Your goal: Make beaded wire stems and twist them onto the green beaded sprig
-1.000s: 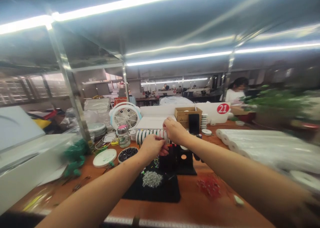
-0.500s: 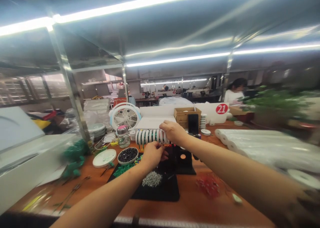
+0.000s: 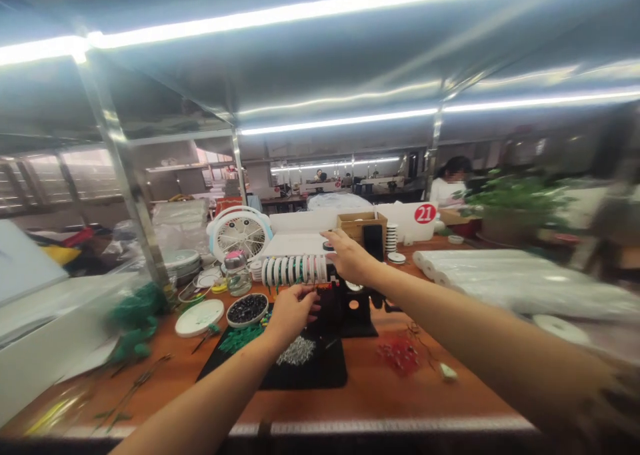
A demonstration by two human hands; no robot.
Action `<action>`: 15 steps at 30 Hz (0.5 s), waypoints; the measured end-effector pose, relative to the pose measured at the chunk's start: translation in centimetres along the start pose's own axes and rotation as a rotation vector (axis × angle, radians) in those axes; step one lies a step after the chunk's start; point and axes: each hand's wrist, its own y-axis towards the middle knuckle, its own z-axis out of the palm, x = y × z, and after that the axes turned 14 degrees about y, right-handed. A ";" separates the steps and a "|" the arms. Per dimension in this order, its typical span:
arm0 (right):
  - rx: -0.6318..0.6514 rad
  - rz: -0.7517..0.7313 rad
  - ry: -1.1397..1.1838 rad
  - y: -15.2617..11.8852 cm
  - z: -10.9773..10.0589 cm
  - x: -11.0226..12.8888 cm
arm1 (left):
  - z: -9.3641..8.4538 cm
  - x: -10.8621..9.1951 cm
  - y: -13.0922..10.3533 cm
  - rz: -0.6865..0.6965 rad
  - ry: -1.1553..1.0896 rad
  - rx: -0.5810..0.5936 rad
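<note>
A row of white spools (image 3: 293, 270) wound with green and other colours lies crosswise above a black mat (image 3: 320, 372). Just below its right part is my left hand (image 3: 293, 312), thumb and forefinger pinched together; what they hold is too small to make out. My right hand (image 3: 349, 256) reaches over the right end of the spools, fingers apart, beside a dark round knob (image 3: 328, 246). On the mat are a pile of silvery pieces (image 3: 297, 350) and green pieces (image 3: 243, 337). A dish of black pieces (image 3: 247, 309) stands left of my left hand.
A white fan (image 3: 241, 236), a glass jar (image 3: 238, 275) and a cardboard box (image 3: 361, 226) stand behind. White plate (image 3: 199, 318) at left, red pieces (image 3: 399, 353) and plastic-wrapped rolls (image 3: 500, 278) at right. A person (image 3: 450, 182) sits far back right.
My right hand has lifted off the end of the spools and its fingers have spread, uncovering the right end. My left hand stays beneath the spools. The whole view has shifted slightly.
</note>
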 end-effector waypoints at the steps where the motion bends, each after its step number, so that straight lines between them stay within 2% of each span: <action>1: -0.010 0.036 0.011 -1.2 -0.9 -0.3 | -0.3 0.3 -0.7 0.006 0.003 0.006; 4: 0.104 0.172 0.055 -6.4 -4.1 -1.6 | -1.8 1.4 -3.2 0.062 0.061 -0.027; 6: 0.247 0.275 0.102 -10.7 -5.9 -2.5 | -2.7 2.5 -4.7 0.291 0.253 -0.251; 7: 0.300 0.322 0.126 -12.8 -6.5 -2.8 | -2.9 3.0 -5.4 0.367 0.305 -0.322; 8: 0.325 0.360 0.147 -14.8 -6.8 -3.0 | -2.9 3.4 -6.2 0.405 0.337 -0.331; 11: 0.236 0.420 0.199 -19.2 -6.4 -3.3 | -2.1 3.7 -9.0 0.424 0.319 -0.269; 15: -0.015 0.482 0.301 -20.8 -4.7 -3.4 | 0.4 2.3 -12.9 0.425 0.225 -0.130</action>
